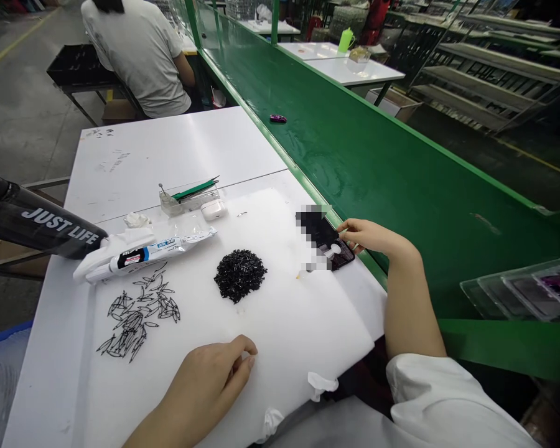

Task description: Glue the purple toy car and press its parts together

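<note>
My left hand point(210, 382) rests on a white foam sheet point(294, 336), its fingers curled in and nothing visible between them. Ahead of it is a heaped pile of small glossy black pieces point(240, 275). To the left lie many thin black leaf-shaped outline pieces point(137, 320), loosely scattered. My right hand point(371, 238) reaches to the sheet's right side, fingers closed at the edge of a dark phone point(343, 255). Part of the phone is pixelated, and a small white round item point(335, 249) sits on it.
A white glue tube point(154, 254), an earbud case point(213, 210) and a clear tray point(182, 202) with green tweezers point(196, 189) stand behind. A black JUST LIFE cylinder point(51, 218) juts in at left. Along the right runs a green conveyor point(336, 155). A person point(135, 56) sits ahead.
</note>
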### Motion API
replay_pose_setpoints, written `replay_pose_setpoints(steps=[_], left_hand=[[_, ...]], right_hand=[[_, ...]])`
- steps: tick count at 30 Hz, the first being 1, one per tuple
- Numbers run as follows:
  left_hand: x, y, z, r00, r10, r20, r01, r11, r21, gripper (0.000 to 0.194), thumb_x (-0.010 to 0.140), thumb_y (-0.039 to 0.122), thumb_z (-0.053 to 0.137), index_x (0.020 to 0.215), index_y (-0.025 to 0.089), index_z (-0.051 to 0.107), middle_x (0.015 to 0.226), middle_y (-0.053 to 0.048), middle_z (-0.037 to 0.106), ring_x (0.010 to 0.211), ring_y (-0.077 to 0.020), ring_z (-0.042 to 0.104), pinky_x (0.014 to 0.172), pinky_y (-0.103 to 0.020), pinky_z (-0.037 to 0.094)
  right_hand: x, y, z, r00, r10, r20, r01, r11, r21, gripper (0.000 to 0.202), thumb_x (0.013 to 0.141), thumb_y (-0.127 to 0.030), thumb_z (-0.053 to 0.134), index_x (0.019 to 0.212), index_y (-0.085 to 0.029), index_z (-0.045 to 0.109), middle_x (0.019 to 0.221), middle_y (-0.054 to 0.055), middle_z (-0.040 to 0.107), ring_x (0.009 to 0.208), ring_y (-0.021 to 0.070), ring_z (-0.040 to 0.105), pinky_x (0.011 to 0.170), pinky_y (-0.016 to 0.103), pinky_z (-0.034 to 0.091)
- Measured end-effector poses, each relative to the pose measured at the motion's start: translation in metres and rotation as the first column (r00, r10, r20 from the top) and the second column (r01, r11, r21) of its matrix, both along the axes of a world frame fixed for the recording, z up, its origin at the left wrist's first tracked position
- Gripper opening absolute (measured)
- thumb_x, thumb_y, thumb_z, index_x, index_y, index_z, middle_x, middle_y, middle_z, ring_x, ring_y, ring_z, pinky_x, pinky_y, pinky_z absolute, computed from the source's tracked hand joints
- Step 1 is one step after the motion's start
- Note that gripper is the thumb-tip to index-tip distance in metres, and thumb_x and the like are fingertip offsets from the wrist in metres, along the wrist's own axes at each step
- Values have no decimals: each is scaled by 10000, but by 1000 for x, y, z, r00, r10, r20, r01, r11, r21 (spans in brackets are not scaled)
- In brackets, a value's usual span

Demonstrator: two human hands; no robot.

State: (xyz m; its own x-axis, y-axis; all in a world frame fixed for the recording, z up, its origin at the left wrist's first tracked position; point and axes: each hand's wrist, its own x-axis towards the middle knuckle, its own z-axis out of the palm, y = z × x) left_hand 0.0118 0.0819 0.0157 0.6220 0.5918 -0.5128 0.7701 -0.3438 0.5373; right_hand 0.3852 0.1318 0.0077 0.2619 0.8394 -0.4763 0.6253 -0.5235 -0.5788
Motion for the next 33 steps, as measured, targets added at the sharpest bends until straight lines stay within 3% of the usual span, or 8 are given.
replay_pose_setpoints(steps=[8, 13, 18, 23, 26, 33], left_hand=[[1, -1, 3, 1000, -4, -8, 4, 1000, 12, 355, 915, 382, 233, 979, 247, 555, 678, 18, 595, 651, -180, 571, 612, -272, 361], [2, -2, 5, 1000, 12, -21, -12, 1000, 11, 345, 914, 383, 244, 985, 253, 555, 691, 20, 602, 664, -182, 573, 613, -272, 356], [2, -2, 7, 1000, 10, -19, -10, 1000, 15, 342, 914, 378, 242, 980, 253, 553, 692, 23, 600, 659, -178, 569, 619, -271, 357], [2, -2, 4, 1000, 8, -15, -8, 1000, 20, 340, 914, 384, 247, 987, 254, 553, 686, 25, 598, 652, -176, 569, 618, -270, 358], [1, -3, 4, 1000, 5, -14, -5, 1000, 24, 336, 915, 379, 249, 985, 254, 553, 686, 27, 599, 647, -173, 569, 615, -267, 356], [1, -2, 5, 1000, 8, -22, -7, 1000, 22, 338, 917, 383, 249, 986, 258, 556, 681, 26, 596, 640, -172, 566, 614, -267, 361]], right_hand=[[6, -16, 5, 987, 31, -158, -40, 998, -56, 399, 716, -199, 603, 1108, -175, 535, 915, 56, 600, 725, 146, 618, 671, 254, 538], [2, -14, 5, 991, 49, -124, -56, 997, -54, 421, 710, -211, 609, 1118, -171, 512, 934, 63, 589, 739, 154, 614, 663, 259, 528], [-3, -22, 2, 996, 68, -53, -68, 998, -12, 528, 762, -329, 578, 1261, -212, 454, 958, 53, 586, 726, 159, 607, 690, 291, 507], [-10, -31, -9, 998, 56, 29, -59, 991, 117, 610, 800, -402, 522, 1364, -252, 343, 1162, 74, 538, 971, 208, 566, 813, 320, 490], [-16, -32, -9, 994, 101, 51, -107, 984, 142, 734, 762, -429, 582, 1412, -269, 282, 1300, 80, 454, 1133, 239, 492, 929, 344, 454], [-24, -29, -6, 986, 130, 104, -143, 981, 129, 832, 687, -421, 662, 1419, -276, 295, 1331, 101, 401, 1216, 305, 423, 994, 440, 403]])
